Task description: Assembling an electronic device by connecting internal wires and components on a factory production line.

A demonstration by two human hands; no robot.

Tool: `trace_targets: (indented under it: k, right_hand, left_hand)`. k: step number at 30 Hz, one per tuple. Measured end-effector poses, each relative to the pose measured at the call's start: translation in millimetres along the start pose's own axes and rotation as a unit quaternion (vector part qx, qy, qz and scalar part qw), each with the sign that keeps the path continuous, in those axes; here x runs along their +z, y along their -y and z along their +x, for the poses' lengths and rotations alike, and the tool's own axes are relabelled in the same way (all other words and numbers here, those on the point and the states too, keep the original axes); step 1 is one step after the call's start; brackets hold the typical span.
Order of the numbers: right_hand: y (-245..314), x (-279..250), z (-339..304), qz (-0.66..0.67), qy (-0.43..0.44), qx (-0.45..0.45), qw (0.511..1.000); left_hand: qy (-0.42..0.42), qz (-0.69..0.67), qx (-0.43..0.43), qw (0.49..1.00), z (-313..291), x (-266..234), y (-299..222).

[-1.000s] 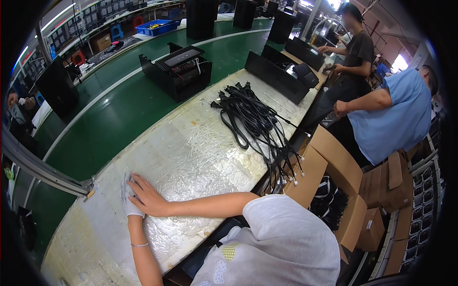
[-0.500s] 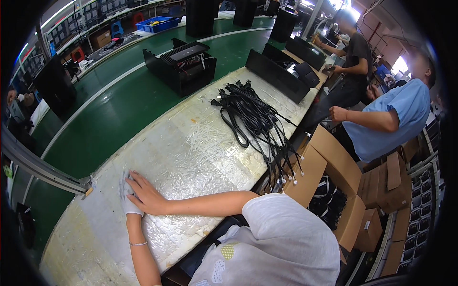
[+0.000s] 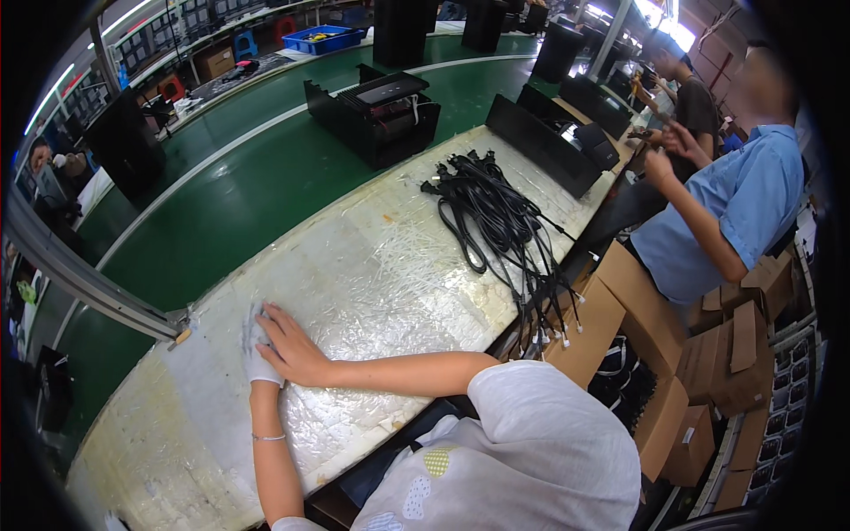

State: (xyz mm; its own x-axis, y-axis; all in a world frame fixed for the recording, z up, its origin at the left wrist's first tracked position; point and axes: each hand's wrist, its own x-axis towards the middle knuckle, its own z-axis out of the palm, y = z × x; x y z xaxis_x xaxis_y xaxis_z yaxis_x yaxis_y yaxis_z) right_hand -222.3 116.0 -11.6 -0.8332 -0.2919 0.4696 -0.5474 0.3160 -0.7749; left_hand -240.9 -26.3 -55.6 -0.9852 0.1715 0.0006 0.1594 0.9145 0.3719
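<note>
My left hand (image 3: 258, 352), in a white glove with grey marks, lies flat on the pale, film-covered worktable (image 3: 292, 257). A thin bracelet circles its wrist. Bare and with fingers stretched out, my right hand (image 3: 298, 351) rests against the glove and partly covers it. Neither hand appears to hold anything. Beyond them, thin white strips that look like cable ties (image 3: 416, 257) are scattered on the table. Farther right lies a bundle of black power cords (image 3: 496, 208), their connector ends hanging over the near edge.
An open cardboard box (image 3: 591, 319) with black parts stands right of the table. Black metal housings (image 3: 553, 146) sit at its far end; another unit (image 3: 376, 115) is on the green conveyor (image 3: 221, 208). A metal post (image 3: 97, 283) rises at left. A co-worker in blue (image 3: 717, 203) stands right.
The view has shifted slightly, so the table and cords appear farther right. My hands stay together on the table. The co-worker in blue has turned and raised both hands.
</note>
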Motion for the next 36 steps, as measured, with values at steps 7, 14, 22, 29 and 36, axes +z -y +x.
trace_targets:
  k: [7, 14, 22, 29, 36]
  right_hand:
    - [-2.0, -3.9, -0.5, -0.001, 0.001, 0.004, 1.000]
    - [-2.8, -0.6, -0.7, -0.007, 0.007, 0.000, 1.000]
    - [-5.4, -1.3, -2.3, -0.003, 0.004, 0.002, 1.000]
    - [-5.8, 1.7, -1.2, -0.006, 0.004, -0.004, 1.000]
    - [-6.2, 3.5, -1.3, -0.002, 0.006, -0.005, 1.000]
  left_hand:
    - [0.019, 0.039, 0.013, 0.999, 2.4, -7.7, -18.5]
    - [-0.016, 0.009, 0.025, 1.000, 4.7, 8.7, 0.9]
    - [-0.024, 0.006, 0.024, 0.999, 8.2, 19.7, 6.1]
    - [-0.030, -0.010, 0.017, 0.999, 8.2, 16.6, 6.8]
    - [-0.044, -0.024, 0.022, 0.999, 7.8, 21.4, 11.8]
